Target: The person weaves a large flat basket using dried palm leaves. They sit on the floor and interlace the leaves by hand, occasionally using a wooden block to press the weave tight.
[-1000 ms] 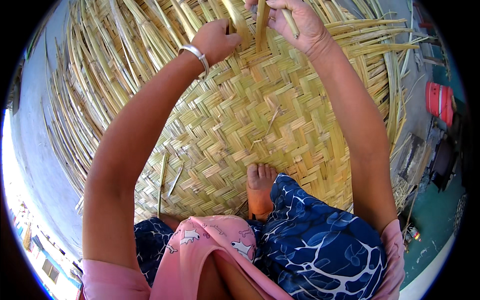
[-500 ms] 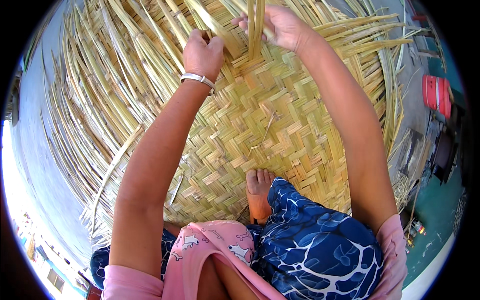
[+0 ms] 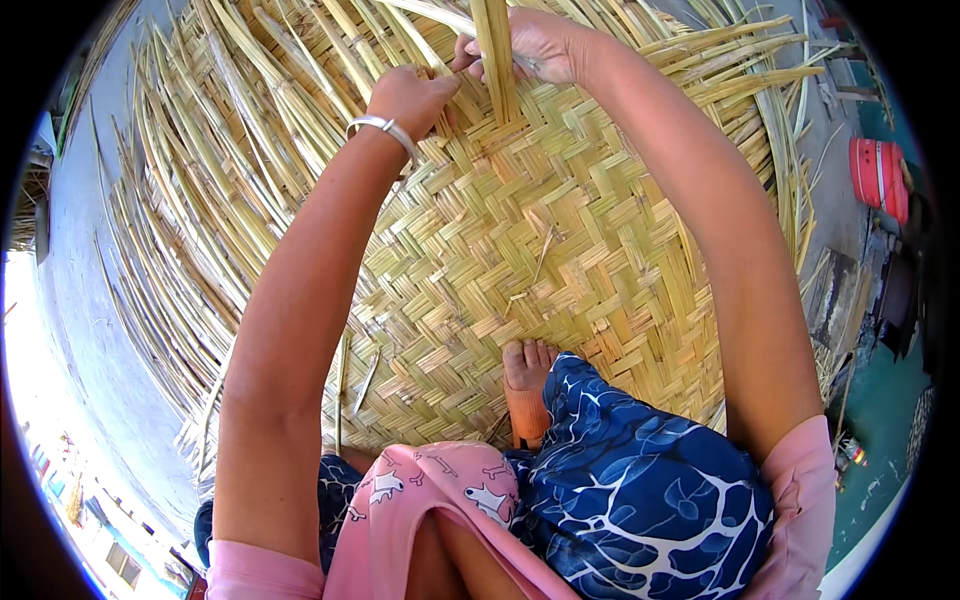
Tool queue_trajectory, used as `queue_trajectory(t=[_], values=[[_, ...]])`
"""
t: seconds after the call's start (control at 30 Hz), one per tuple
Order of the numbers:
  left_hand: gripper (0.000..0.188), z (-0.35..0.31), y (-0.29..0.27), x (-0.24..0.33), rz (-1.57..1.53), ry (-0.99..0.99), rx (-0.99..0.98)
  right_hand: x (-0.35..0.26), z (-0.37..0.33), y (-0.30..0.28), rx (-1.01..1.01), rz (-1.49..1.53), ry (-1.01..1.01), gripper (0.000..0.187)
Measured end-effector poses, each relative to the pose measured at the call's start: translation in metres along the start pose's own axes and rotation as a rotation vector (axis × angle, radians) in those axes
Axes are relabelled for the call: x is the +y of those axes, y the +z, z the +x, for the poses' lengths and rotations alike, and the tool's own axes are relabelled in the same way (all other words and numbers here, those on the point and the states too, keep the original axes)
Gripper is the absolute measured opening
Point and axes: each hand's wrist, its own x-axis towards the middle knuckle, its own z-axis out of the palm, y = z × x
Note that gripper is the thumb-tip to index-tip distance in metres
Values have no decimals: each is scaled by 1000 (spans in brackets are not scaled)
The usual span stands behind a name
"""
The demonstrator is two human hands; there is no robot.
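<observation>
Our woven mat (image 3: 570,220) lies under our bare foot (image 3: 526,368), its middle already plaited in yellow-green zigzags; long split strips (image 3: 205,170) at left lie unwoven. Our right hand (image 3: 535,47) grasps a pale strip (image 3: 430,11); our left hand (image 3: 410,98) curls nearby, its grip hidden.

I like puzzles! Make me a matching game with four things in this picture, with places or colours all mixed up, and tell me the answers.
Things:
1. woven mat
2. bracelet
3. bare foot
4. right sleeve

Places and colours:
A. pink
B. resting on the woven mat
C. greenish yellow with a zigzag pattern
D. around the left wrist

Right pairs: 1-C, 2-D, 3-B, 4-A
</observation>
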Motion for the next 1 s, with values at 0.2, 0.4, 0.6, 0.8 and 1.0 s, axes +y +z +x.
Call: queue_trajectory(t=[0.2, 0.4, 0.6, 0.8, 1.0], values=[[25, 3, -8, 6, -159, -187, -140, -8, -12, 9, -27, -46, -8, 35], [22, -18, -11, 4, -343, -52, -144, 8, 7, -12, -187, 12, 84, 34], [16, -26, -10, -4, -460, 6, -117, 9, 16, -5, -365, -114, 234, 28], [15, -26, -4, -7, -534, 55, -78, 10, 17, -8, -462, -21, 272, 30], [16, -17, -2, -9, -464, -11, -55, 11, 16, -13, -521, -134, 152, 32]])
